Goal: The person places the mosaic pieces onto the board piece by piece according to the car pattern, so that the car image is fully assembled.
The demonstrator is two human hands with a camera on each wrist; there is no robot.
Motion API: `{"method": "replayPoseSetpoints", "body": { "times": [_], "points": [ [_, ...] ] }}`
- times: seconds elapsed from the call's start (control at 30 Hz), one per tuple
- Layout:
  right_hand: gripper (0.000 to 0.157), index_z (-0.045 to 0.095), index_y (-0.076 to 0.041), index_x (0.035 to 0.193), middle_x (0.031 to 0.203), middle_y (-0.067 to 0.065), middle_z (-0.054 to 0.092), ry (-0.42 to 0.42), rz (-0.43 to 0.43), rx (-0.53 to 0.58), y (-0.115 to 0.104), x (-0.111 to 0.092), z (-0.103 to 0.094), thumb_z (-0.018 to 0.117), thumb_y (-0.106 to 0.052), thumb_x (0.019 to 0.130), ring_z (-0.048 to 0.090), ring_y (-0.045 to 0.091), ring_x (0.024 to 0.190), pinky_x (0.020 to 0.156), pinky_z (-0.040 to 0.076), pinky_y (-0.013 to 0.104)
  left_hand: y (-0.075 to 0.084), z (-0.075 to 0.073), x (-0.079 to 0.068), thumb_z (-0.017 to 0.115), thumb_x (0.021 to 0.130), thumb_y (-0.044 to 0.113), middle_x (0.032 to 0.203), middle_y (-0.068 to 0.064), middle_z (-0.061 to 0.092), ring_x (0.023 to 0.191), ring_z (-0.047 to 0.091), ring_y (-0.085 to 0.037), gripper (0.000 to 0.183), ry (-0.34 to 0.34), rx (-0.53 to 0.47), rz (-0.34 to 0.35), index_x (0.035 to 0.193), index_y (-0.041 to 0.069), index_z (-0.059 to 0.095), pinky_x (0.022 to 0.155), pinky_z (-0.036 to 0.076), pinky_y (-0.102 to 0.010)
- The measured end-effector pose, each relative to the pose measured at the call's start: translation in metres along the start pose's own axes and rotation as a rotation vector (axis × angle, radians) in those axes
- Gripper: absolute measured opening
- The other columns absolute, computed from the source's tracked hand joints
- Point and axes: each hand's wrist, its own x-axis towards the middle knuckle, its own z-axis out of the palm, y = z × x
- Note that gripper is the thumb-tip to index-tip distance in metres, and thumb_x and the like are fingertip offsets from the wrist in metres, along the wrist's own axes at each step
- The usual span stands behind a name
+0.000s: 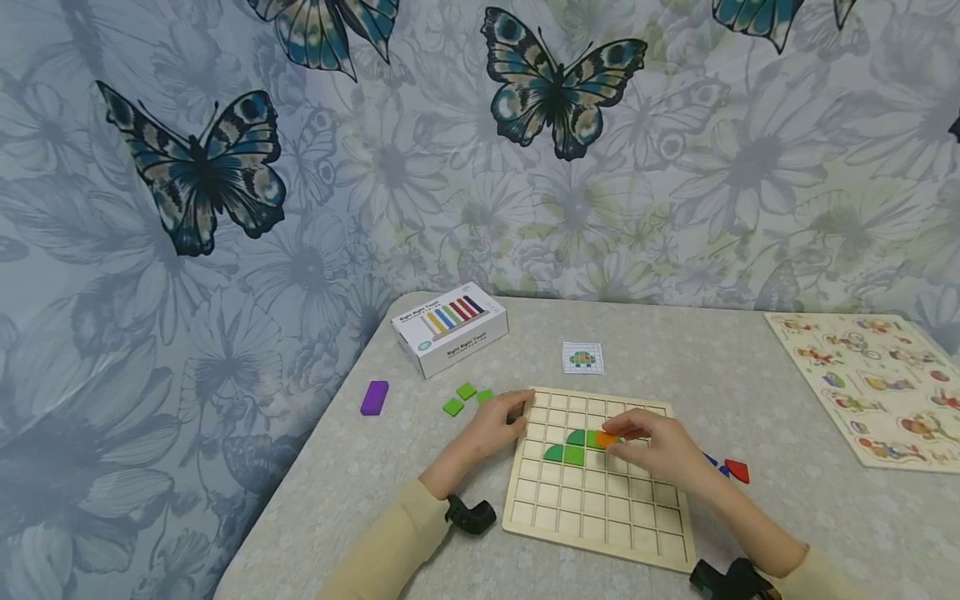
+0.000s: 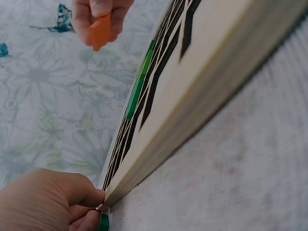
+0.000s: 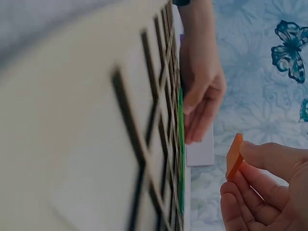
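A wooden grid board (image 1: 600, 508) lies on the table. At its far left corner my left hand (image 1: 491, 427) grips the edge, thumb and fingertips at the corner in the left wrist view. Between thumb and fingers of my right hand (image 1: 660, 446) is an orange tile (image 3: 235, 156), held above the board. Set in the grid are a bright green square (image 1: 573, 455) and a dark green rounded piece (image 1: 553, 452). Another dark green rounded piece (image 1: 576, 437) and a second green square (image 1: 592, 438) sit in the row behind, close to the orange tile in the head view.
Behind the board lies a small pattern card (image 1: 582, 358). To the left are loose green squares (image 1: 453, 407), a purple block (image 1: 374, 398) and a white box (image 1: 450, 329). A red piece (image 1: 737, 472) and blue pieces lie right of the board, a picture board (image 1: 870, 383) farther right.
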Motion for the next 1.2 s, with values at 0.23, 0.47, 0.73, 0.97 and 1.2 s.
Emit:
{"method": "replayPoseSetpoints", "body": {
  "times": [0.23,0.47,0.73,0.97,1.2],
  "points": [
    [0.021,0.069,-0.008,0.103,0.098,-0.002,0.066,-0.045,-0.008,0.029,0.000,-0.005,0.017,0.073,-0.015,0.083,0.062,0.016,0.087,0.076,0.052,0.031,0.001,0.000,0.001,0.055,0.092,0.004,0.135,-0.015,0.050,0.121,0.050,-0.026,0.047,-0.012,0.004,-0.017,0.138,-0.001,0.047,0.098,0.043,-0.036],
    [0.023,0.069,-0.012,0.101,0.098,-0.007,0.064,-0.007,-0.057,-0.078,0.011,-0.007,0.030,0.075,-0.008,0.080,0.060,0.010,0.087,0.074,0.052,0.027,0.001,0.000,0.001,0.055,0.092,0.003,0.135,-0.016,0.050,0.122,0.049,-0.025,0.046,-0.003,-0.001,-0.017,0.137,-0.001,0.047,0.098,0.042,-0.037],
    [0.024,0.069,-0.013,0.099,0.097,-0.006,0.063,0.022,-0.154,-0.217,0.010,-0.007,0.033,0.076,-0.006,0.078,0.056,0.009,0.087,0.071,0.050,0.027,0.001,0.000,0.001,0.056,0.092,0.003,0.135,-0.016,0.050,0.122,0.049,-0.026,0.046,-0.003,0.001,-0.011,0.137,-0.002,0.048,0.098,0.042,-0.036],
    [0.024,0.070,-0.013,0.100,0.101,-0.005,0.064,0.017,-0.146,-0.248,0.010,-0.007,0.033,0.076,-0.008,0.077,0.059,0.014,0.095,0.077,0.051,0.033,0.001,-0.001,0.000,0.055,0.092,0.003,0.135,-0.017,0.050,0.122,0.049,-0.027,0.046,-0.006,-0.005,-0.010,0.137,-0.002,0.047,0.098,0.042,-0.036],
    [0.026,0.071,-0.013,0.101,0.101,-0.004,0.066,0.027,-0.146,-0.198,0.010,-0.007,0.032,0.077,-0.007,0.077,0.062,0.016,0.094,0.077,0.053,0.034,0.001,0.000,0.001,0.055,0.092,0.004,0.136,-0.015,0.050,0.123,0.048,-0.025,0.047,-0.013,-0.002,-0.034,0.138,0.000,0.047,0.099,0.041,-0.035]
  ]
}}
